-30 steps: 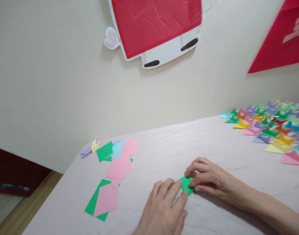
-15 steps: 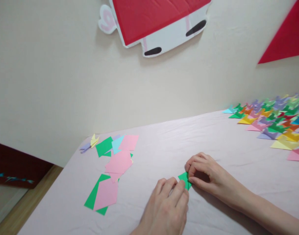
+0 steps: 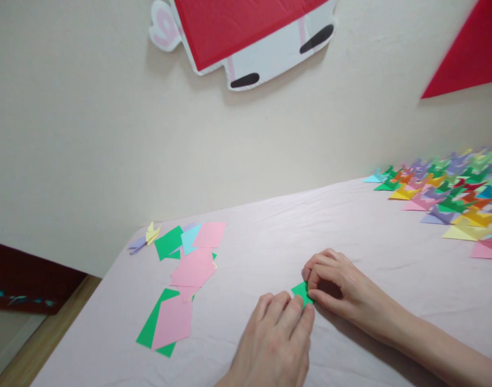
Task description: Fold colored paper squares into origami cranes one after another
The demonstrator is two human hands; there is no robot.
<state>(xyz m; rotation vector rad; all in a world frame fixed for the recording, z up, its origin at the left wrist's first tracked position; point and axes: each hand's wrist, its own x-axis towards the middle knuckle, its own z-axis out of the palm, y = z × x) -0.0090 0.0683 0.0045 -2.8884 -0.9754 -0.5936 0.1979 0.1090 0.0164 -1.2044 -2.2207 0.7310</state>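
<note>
A small green piece of folded origami paper (image 3: 300, 290) lies on the cloth-covered table between my two hands. My left hand (image 3: 272, 336) rests palm down, its curled fingers holding the near side of the paper against the cloth. From the right, my right hand (image 3: 337, 279) pinches the paper's right edge between thumb and fingers. Fingertips of both hands hide part of the paper, so its exact fold cannot be made out.
Loose pink paper sheets (image 3: 173, 322) and green sheets (image 3: 169, 242) lie to the left. Behind them sit a yellow folded piece (image 3: 152, 234) and a purple one (image 3: 137, 245). Rows of colourful folded paper birds (image 3: 451, 201) fill the far right. A wall (image 3: 230, 150) borders the table.
My left fingers have shifted slightly over the green paper and now cover more of its near part. The right hand keeps its pinch. The view has moved a little.
</note>
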